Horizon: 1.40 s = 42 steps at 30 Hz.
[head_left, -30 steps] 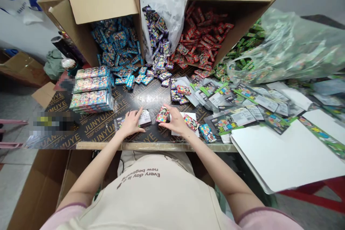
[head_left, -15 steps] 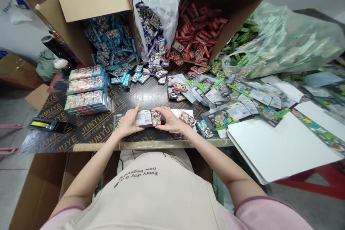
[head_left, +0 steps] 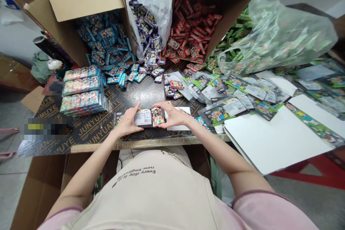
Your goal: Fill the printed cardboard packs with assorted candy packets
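Observation:
At the table's front edge, my left hand (head_left: 128,121) is closed on a printed clear plastic sleeve (head_left: 142,118) with a white barcode label. Its thumb lies along the near edge and its fingers along the far edge. My right hand (head_left: 174,116) pinches a small red candy box (head_left: 158,116) between thumb and fingers, at the right end of the sleeve. Whether the box is partly inside the sleeve I cannot tell. Beneath my right wrist lie a white card (head_left: 178,126) and a small blue box (head_left: 202,122), both partly hidden.
Stacked filled packs (head_left: 82,97) stand at the left. Behind are a carton of blue boxes (head_left: 104,39), a bag of purple boxes (head_left: 147,25), a carton of red boxes (head_left: 194,28) and a bag of green boxes (head_left: 280,39). Printed sleeves (head_left: 229,111) and white sheets (head_left: 266,136) lie right.
The view has shifted slightly. The red box's printed face now shows more fully at the sleeve's end, and my right hand covers more of the loose boxes by the wrist.

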Motion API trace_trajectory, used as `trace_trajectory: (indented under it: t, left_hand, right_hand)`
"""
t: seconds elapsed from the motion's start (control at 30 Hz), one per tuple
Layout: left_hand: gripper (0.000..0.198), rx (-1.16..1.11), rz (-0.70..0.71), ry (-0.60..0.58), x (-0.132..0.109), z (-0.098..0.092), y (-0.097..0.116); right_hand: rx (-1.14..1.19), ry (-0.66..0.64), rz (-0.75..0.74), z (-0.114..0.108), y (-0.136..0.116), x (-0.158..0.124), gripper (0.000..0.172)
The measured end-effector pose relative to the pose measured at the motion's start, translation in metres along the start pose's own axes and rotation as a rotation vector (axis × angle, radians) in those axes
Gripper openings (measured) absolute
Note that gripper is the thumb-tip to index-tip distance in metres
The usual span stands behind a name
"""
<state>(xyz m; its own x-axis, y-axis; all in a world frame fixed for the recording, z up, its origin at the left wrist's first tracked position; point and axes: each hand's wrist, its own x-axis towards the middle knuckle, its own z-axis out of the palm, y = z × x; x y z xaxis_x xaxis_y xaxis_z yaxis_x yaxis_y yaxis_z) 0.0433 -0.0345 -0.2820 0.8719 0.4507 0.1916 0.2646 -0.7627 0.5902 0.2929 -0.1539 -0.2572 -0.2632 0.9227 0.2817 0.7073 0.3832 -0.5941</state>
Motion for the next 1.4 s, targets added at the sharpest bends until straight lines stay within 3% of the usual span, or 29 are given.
trace_trajectory:
  t: [0.17,0.27,0.4,0.5,0.6,0.67,0.73,0.8,0.83,0.9,0.97,1.07,1.23,1.4]
  left_hand:
    - [0.112,-0.028,0.014,0.061,-0.004,0.004,0.008]
    - [0.11,-0.041,-0.009,0.108,-0.005,0.005,0.008]
    - [0.111,-0.022,-0.075,0.213,-0.003,0.009,0.007]
    - [0.113,-0.003,-0.073,0.239,0.005,0.017,0.012]
    - [0.111,-0.001,-0.039,0.202,0.012,0.025,0.017]
    - [0.111,0.023,-0.04,0.201,0.015,0.029,0.015]
    - [0.11,0.074,-0.064,0.189,0.016,0.033,0.006]
    - [0.107,0.14,-0.084,0.129,0.014,0.038,-0.005]
    - [0.103,0.175,-0.086,0.086,0.013,0.041,-0.01]
    - [0.091,0.249,-0.083,0.017,0.01,0.048,-0.018]
    - [0.079,0.306,-0.079,-0.007,0.008,0.055,-0.021]
    - [0.072,0.322,-0.071,0.015,0.007,0.061,-0.019]
    - [0.072,0.295,-0.069,0.062,0.008,0.065,-0.018]
    - [0.073,0.329,-0.072,0.07,0.008,0.07,-0.021]
  right_hand:
    - [-0.037,0.037,-0.038,0.004,-0.007,0.0,0.075]
    - [-0.011,0.127,-0.041,0.009,-0.009,-0.003,0.08]
    - [-0.093,0.347,0.15,0.02,-0.017,-0.009,0.09]
    - [-0.119,0.335,0.246,0.037,-0.028,-0.014,0.072]
    - [-0.102,0.263,0.216,0.05,-0.034,-0.018,0.062]
    - [-0.128,0.337,0.235,0.046,-0.027,-0.022,0.054]
    - [-0.195,0.524,0.326,0.026,-0.005,-0.027,0.045]
    - [-0.288,0.718,0.467,-0.007,0.031,-0.034,0.043]
    - [-0.34,0.752,0.542,-0.026,0.053,-0.037,0.043]
    - [-0.449,0.713,0.712,-0.067,0.101,-0.043,0.039]
    - [-0.566,0.572,0.89,-0.105,0.147,-0.046,0.039]
    - [-0.639,0.44,0.993,-0.149,0.199,-0.044,0.042]
    - [-0.674,0.424,1.065,-0.184,0.252,-0.026,0.043]
    - [-0.723,0.441,1.225,-0.208,0.294,-0.013,0.072]
